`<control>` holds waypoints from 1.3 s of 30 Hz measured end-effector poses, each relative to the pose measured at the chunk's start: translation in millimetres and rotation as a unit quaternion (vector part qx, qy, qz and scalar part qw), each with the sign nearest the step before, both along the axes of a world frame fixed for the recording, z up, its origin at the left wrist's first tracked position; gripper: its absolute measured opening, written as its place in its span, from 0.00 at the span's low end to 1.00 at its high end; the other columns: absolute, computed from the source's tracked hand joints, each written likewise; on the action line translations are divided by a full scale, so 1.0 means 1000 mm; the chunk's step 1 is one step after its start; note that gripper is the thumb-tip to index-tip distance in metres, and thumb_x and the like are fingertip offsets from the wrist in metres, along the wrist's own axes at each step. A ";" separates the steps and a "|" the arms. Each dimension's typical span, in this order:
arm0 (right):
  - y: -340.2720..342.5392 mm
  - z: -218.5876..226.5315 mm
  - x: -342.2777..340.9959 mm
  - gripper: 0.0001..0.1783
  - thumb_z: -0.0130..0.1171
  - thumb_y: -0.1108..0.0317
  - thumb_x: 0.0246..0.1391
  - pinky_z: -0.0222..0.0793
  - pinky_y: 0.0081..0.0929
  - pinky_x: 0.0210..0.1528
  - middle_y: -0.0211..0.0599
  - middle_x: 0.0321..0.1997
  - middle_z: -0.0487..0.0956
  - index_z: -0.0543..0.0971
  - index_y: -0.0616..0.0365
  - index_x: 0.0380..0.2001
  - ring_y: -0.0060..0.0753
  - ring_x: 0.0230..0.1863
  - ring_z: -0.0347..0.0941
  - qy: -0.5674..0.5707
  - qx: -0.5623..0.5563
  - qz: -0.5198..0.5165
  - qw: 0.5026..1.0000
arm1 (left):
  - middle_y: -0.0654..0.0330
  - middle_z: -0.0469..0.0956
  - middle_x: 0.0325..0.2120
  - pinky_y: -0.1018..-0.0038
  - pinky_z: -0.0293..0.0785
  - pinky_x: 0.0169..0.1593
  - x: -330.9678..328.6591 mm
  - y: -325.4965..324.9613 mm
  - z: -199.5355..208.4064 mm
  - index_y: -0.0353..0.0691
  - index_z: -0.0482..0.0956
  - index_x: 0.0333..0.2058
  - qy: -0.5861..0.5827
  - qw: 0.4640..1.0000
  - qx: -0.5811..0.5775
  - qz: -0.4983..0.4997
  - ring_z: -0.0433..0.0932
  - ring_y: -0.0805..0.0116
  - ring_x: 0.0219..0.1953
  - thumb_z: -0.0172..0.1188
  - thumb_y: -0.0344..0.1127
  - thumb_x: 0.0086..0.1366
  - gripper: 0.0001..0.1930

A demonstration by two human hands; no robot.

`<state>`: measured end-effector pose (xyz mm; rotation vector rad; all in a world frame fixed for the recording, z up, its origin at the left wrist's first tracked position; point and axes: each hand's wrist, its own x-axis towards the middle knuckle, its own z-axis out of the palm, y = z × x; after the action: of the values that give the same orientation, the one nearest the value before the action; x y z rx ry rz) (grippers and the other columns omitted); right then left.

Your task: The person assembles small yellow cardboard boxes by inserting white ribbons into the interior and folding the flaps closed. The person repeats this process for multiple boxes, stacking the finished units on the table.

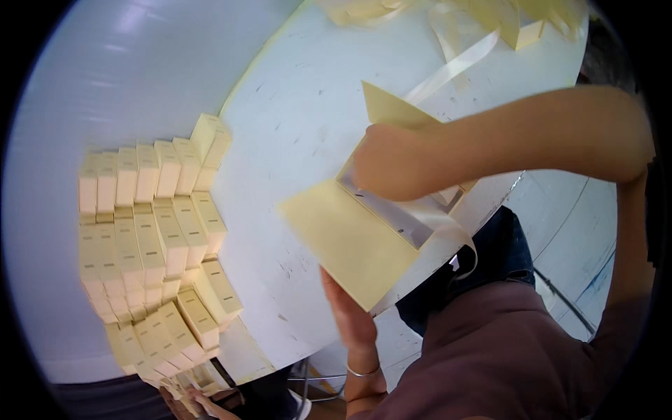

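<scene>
The open box (392, 214) is set near the middle of the table (301, 126), its pale yellow lower flap (350, 245) spread toward 7 o'clock and its upper flap (392, 106) raised at 12.

Over the box's grey-lilac inside, the right hand (392, 162) is curled into a fist; whether anything is gripped in it cannot be told. By the left hand (346, 313), at 7 o'clock, the lower flap's edge is met with straightened fingers; whether it is pinched is hidden.

From the box, a white ribbon (451, 229) is looped out at 4 o'clock; another strip (458, 64) is stretched at 1. Toward 9 o'clock, closed boxes (149, 241) are stacked in rows. Between 7 and 8, a co-worker's hand (210, 407) is seen.
</scene>
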<state>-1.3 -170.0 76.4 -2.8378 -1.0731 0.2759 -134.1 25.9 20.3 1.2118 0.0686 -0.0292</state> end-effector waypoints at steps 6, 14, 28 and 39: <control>0.003 -0.008 0.016 0.05 0.51 0.75 0.37 0.68 0.39 0.25 0.44 0.23 0.76 0.76 0.63 0.20 0.45 0.27 0.73 0.104 0.060 -0.018 0.993 | 0.52 0.62 0.51 0.70 0.63 0.52 0.058 -0.004 0.039 0.33 0.53 0.56 -0.006 0.982 0.185 -0.032 0.66 0.62 0.50 0.47 0.40 0.58 0.29; 0.010 -0.034 0.032 0.09 0.50 0.75 0.40 0.70 0.39 0.29 0.45 0.28 0.77 0.77 0.60 0.27 0.45 0.31 0.74 0.208 0.099 -0.049 0.972 | 0.51 0.67 0.45 0.70 0.66 0.48 0.059 -0.024 0.049 0.31 0.58 0.52 0.114 0.984 0.137 0.000 0.69 0.60 0.46 0.48 0.36 0.53 0.27; 0.012 -0.041 0.020 0.10 0.53 0.72 0.41 0.71 0.39 0.30 0.42 0.31 0.78 0.77 0.59 0.30 0.40 0.35 0.75 0.149 -0.041 -0.025 0.988 | 0.52 0.73 0.38 0.72 0.71 0.42 0.054 -0.010 0.031 0.31 0.67 0.45 0.131 0.982 0.132 0.034 0.74 0.63 0.40 0.48 0.38 0.52 0.23; 0.007 -0.027 0.017 0.09 0.50 0.74 0.43 0.71 0.37 0.32 0.46 0.33 0.77 0.77 0.63 0.29 0.44 0.35 0.75 0.224 0.151 -0.122 0.955 | 0.52 0.70 0.40 0.73 0.69 0.43 0.053 -0.015 0.033 0.30 0.64 0.47 0.133 0.979 0.151 0.041 0.72 0.63 0.42 0.47 0.39 0.52 0.25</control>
<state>15.2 -163.4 49.1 -2.4300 -0.6061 0.6341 -80.9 11.2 53.2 1.5018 0.3685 -0.1115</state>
